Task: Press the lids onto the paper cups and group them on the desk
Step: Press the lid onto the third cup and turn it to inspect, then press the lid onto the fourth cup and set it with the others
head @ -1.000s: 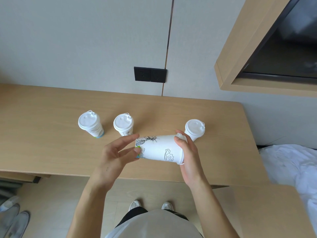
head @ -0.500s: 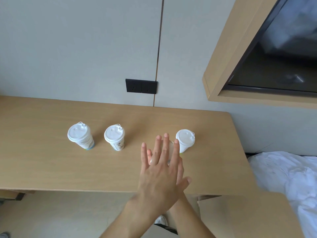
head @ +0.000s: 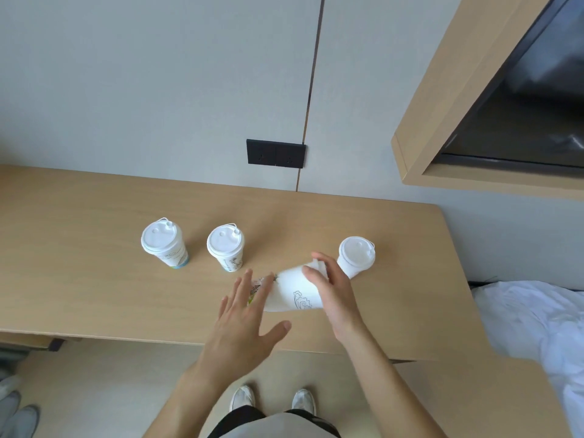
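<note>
Three lidded white paper cups stand upright on the wooden desk [head: 79, 279]: one at the left [head: 164, 243], one beside it [head: 226, 246], one further right [head: 356, 259]. A fourth printed paper cup [head: 294, 294] is tilted on its side above the desk's front half. My right hand [head: 331, 290] grips it at its lid end, fingers wrapped over the rim. My left hand [head: 245, 320] is spread flat, fingers apart, with its fingertips at the cup's base end; whether they touch it I cannot tell. The lid is mostly hidden by my right fingers.
A black wall socket [head: 275, 153] sits above the desk's back edge. A wooden-framed dark screen [head: 518, 121] projects at the upper right. White bedding [head: 534, 327] lies right of the desk. My shoes [head: 271, 403] stand on the floor below the front edge.
A second ago both hands held the sideways cup. Half a second ago my left hand covered it, palm spread. Now the cup shows again, tilted, in my right hand, with my left hand drawn to its left.
</note>
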